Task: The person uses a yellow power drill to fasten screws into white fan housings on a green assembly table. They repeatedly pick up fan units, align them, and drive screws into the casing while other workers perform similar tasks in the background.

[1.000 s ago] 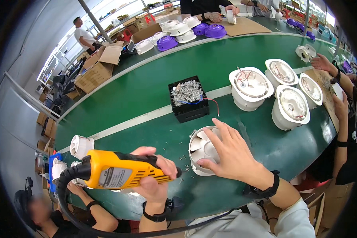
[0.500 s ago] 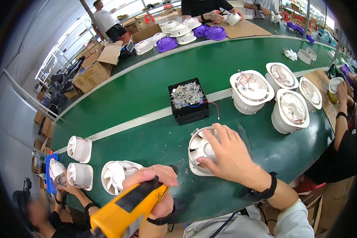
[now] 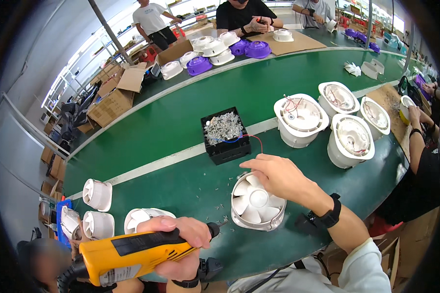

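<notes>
My left hand (image 3: 183,249) grips a yellow electric screwdriver (image 3: 127,254) with a black grip patch; its bit points right, toward a white fan housing (image 3: 234,219). Inside that round housing is a white fan (image 3: 258,199), blades facing up. Over the housing's far edge reaches my right hand (image 3: 278,178), fingers stretched out leftward and thumb hidden; whether it touches the rim I cannot tell. Just beyond the fingers stands a black box (image 3: 227,156) heaped with small screws (image 3: 223,128). A red and blue wire (image 3: 253,136) hangs over the box's side.
Several white housings (image 3: 300,119) with wires stand at the right. More fan units (image 3: 98,224) sit at the left, one partly behind my left hand. Loose screws (image 3: 220,217) lie beside the fan. Co-workers work left, right and across the green table (image 3: 156,132); white and purple covers (image 3: 256,49) are stacked opposite.
My right hand has moved from the fan's face to the housing's far side, uncovering the blades. The screwdriver has swung more level, its bit now nearer the housing. The view has shifted slightly.
</notes>
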Demonstrator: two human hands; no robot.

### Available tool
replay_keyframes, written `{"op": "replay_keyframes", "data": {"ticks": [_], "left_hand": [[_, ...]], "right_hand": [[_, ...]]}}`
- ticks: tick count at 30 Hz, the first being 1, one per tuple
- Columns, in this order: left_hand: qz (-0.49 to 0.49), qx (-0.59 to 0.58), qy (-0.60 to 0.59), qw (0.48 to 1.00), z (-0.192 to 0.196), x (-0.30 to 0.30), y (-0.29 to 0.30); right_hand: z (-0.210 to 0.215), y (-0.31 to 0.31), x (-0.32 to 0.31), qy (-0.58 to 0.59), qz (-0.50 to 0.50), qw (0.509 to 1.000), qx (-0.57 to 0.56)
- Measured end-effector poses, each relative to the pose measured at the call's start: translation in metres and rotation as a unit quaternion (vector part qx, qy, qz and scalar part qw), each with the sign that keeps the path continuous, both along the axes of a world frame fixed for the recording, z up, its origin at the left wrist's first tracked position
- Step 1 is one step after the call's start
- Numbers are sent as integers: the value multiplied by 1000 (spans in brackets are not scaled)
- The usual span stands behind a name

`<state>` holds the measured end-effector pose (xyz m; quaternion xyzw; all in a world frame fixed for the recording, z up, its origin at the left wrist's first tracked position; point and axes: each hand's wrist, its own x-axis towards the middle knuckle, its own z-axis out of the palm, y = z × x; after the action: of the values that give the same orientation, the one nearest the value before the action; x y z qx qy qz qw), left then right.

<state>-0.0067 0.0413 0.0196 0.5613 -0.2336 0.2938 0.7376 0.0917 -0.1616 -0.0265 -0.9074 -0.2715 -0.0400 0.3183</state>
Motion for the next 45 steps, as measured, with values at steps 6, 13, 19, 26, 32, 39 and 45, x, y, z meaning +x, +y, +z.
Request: {"op": "replay_keyframes", "data": {"ticks": [6,13,19,26,32,39,45], "left_hand": [[-90,-47,-12,995,-11,-8,11],[-33,4,62,997,-17,-6,-24],[-177,-12,32,984,-25,-3,-16],[-141,21,51,988,-25,-2,-21],[-159,-20,32,987,-33,1,-26],[-49,88,114,988,-12,-5,-47],[-60,90,140,984,-14,-4,-54]], "right_hand": [[5,-4,-15,-30,-73,997,-19],[-38,2,-7,206,15,927,313],[-33,5,-11,168,4,950,263],[-35,5,-11,177,-4,946,270],[-34,3,-11,184,-15,945,270],[-36,5,-12,177,-8,942,286],[-36,4,-13,169,-18,947,273]]}}
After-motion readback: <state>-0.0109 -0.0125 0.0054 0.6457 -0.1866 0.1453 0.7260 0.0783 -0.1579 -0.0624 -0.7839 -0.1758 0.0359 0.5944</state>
